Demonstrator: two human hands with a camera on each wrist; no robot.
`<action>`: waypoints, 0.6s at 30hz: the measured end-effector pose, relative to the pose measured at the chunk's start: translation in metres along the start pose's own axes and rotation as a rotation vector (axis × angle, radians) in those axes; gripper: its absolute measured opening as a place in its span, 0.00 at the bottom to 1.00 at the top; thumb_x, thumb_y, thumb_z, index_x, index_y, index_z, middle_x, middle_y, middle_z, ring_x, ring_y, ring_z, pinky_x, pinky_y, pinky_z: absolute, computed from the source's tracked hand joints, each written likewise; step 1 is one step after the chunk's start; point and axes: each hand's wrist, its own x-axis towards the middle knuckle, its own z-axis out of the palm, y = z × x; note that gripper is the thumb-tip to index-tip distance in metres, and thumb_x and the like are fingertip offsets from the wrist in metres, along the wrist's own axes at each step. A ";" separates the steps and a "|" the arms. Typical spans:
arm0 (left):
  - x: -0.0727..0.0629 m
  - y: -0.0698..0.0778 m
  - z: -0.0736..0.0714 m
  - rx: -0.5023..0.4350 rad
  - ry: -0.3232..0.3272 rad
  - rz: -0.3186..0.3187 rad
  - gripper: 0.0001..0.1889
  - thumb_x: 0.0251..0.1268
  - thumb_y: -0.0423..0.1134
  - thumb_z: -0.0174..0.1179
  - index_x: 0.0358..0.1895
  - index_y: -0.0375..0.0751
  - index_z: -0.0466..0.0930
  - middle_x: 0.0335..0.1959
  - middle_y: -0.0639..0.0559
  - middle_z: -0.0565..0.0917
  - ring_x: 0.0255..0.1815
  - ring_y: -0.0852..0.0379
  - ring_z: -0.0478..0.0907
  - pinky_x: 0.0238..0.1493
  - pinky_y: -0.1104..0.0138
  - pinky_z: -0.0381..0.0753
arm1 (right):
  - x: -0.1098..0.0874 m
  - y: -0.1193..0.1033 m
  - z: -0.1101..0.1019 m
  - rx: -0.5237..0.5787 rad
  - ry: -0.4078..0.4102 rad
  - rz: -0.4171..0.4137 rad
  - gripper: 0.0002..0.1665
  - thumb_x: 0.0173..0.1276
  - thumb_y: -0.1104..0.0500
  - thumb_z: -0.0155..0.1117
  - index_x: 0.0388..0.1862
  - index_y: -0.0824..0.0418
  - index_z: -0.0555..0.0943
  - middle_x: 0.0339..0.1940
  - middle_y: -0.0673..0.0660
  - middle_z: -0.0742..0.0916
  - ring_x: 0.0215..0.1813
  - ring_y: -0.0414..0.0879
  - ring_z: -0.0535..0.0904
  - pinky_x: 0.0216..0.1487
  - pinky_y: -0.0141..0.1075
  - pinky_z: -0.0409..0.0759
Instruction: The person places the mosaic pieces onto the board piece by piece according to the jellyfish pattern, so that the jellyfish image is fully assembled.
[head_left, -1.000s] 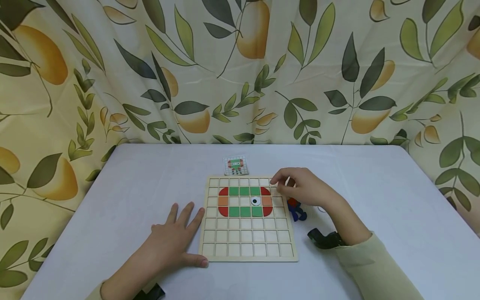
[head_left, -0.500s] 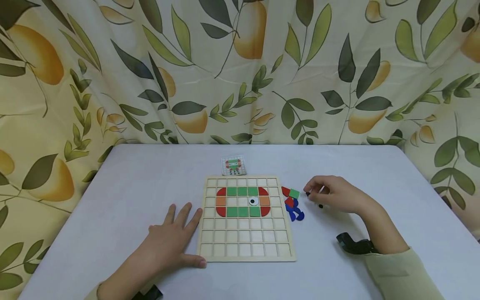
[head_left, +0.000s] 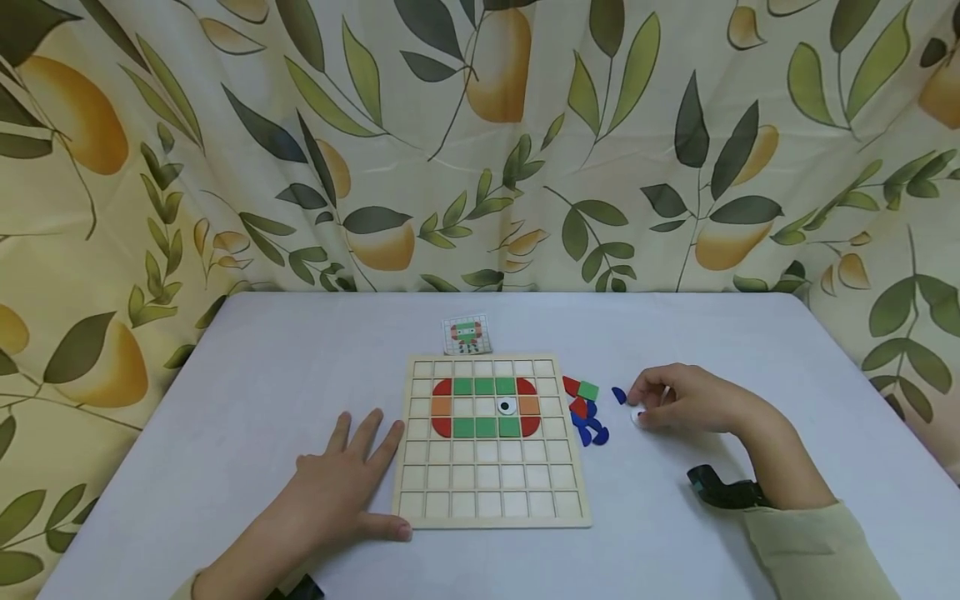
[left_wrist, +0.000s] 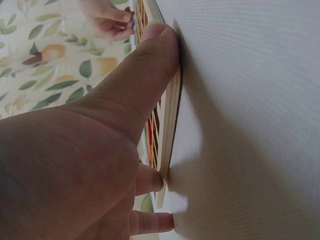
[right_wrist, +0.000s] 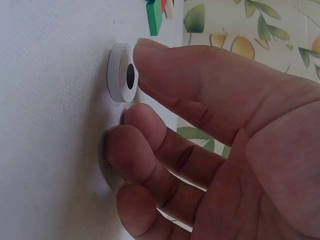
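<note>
My left hand (head_left: 341, 475) lies with fingers spread at the left side of a wooden grid board (head_left: 495, 523), its thumb by the near left corner. In the left wrist view, the thumb (left_wrist: 160, 47) rests against the board's edge. On the grid, red, orange and green pieces form a rounded shape, with one round eye piece (head_left: 507, 406) inside. Right of the board, my right hand (head_left: 693, 400) is low over the table with bent fingers. A second eye piece (right_wrist: 120, 72), white with a black pupil, lies on the table at the thumb tip; the other fingers are apart from it.
A small pattern card (head_left: 467, 335) lies behind the board. Beside the board's right edge are loose red pieces, a green square (head_left: 588, 391) and several blue pieces (head_left: 591, 427). One blue piece (head_left: 618, 395) lies near my right fingertips. A leaf-patterned curtain (head_left: 480, 167) hangs behind the table.
My right hand has moved from over the board's upper right corner to the right, down to the loose eye piece, uncovering the loose coloured pieces. The left hand has stayed in place.
</note>
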 end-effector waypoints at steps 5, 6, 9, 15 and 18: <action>0.000 0.000 0.000 0.004 0.005 0.002 0.65 0.35 0.82 0.62 0.80 0.51 0.55 0.79 0.40 0.56 0.76 0.25 0.51 0.39 0.28 0.74 | 0.002 0.000 0.002 -0.002 -0.010 0.010 0.17 0.59 0.56 0.75 0.45 0.56 0.82 0.30 0.53 0.77 0.38 0.48 0.72 0.36 0.40 0.71; 0.000 0.000 0.000 0.006 0.006 0.002 0.65 0.35 0.82 0.62 0.80 0.51 0.55 0.79 0.40 0.56 0.76 0.25 0.51 0.39 0.28 0.74 | 0.002 0.001 0.002 -0.002 -0.009 0.009 0.17 0.59 0.56 0.76 0.45 0.56 0.81 0.30 0.53 0.77 0.38 0.48 0.72 0.36 0.40 0.71; 0.000 0.000 -0.001 0.007 0.007 0.000 0.65 0.35 0.82 0.62 0.80 0.51 0.55 0.79 0.40 0.56 0.76 0.25 0.51 0.40 0.28 0.74 | 0.003 0.001 0.003 0.005 -0.012 0.005 0.17 0.58 0.57 0.76 0.45 0.57 0.81 0.30 0.53 0.77 0.37 0.48 0.72 0.36 0.40 0.71; 0.000 0.000 0.000 0.009 0.003 -0.006 0.65 0.35 0.82 0.62 0.80 0.52 0.55 0.79 0.40 0.56 0.76 0.25 0.51 0.40 0.28 0.74 | 0.003 0.001 0.004 0.013 -0.016 0.000 0.15 0.58 0.58 0.76 0.42 0.56 0.80 0.30 0.53 0.77 0.37 0.49 0.72 0.35 0.40 0.71; 0.000 0.000 0.001 0.008 -0.003 -0.011 0.65 0.35 0.82 0.62 0.80 0.52 0.55 0.80 0.40 0.56 0.76 0.25 0.51 0.40 0.27 0.74 | 0.004 0.001 0.005 0.026 -0.021 0.002 0.16 0.58 0.58 0.76 0.41 0.56 0.79 0.30 0.54 0.76 0.38 0.49 0.72 0.35 0.40 0.71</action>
